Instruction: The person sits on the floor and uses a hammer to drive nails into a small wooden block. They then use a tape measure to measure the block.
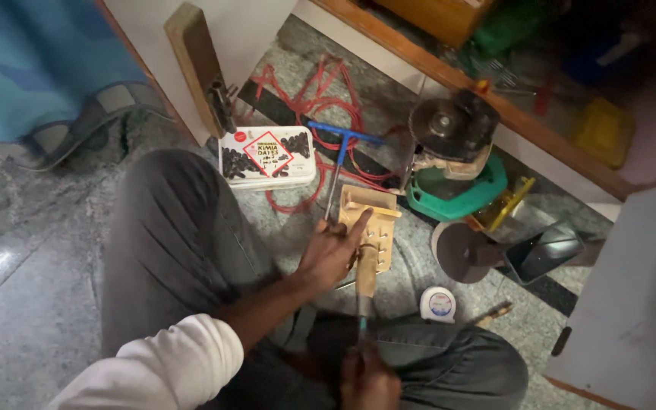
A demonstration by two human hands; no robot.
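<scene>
Wooden bracket piece (372, 220), a pale slotted block, lies flat on the grey stone floor (32, 304) right in front of my crossed legs, and my left hand (332, 254) is on it, fingers (358, 225) stretched out loosely with the index laid along its left edge, pressing rather than gripping as far as I can see. My right hand (368, 380) sits low at the bottom of the frame, closed around the handle of a chisel-like tool (364, 292) whose shaft runs up to the near edge of the wood; the tip is hidden under the left hand, so I can't tell exactly where it meets the block. Working outward: a blue T-handled wrench (341, 148) lies just above the block, its shaft nearly touching the top edge, on top of a tangle of red cable (313, 99). Left of that is a white rectangular food tin (266, 156), with a wooden plank (195, 64) leaning on the white cabinet behind it. To the right, pretty crowded: an angle grinder (449, 129) resting on a green base (457, 196), a loose grinding disc (461, 254), a dark phone (544, 250), and a small round tape measure (438, 304) near my right knee. A white board (639, 304) fills the right corner.
</scene>
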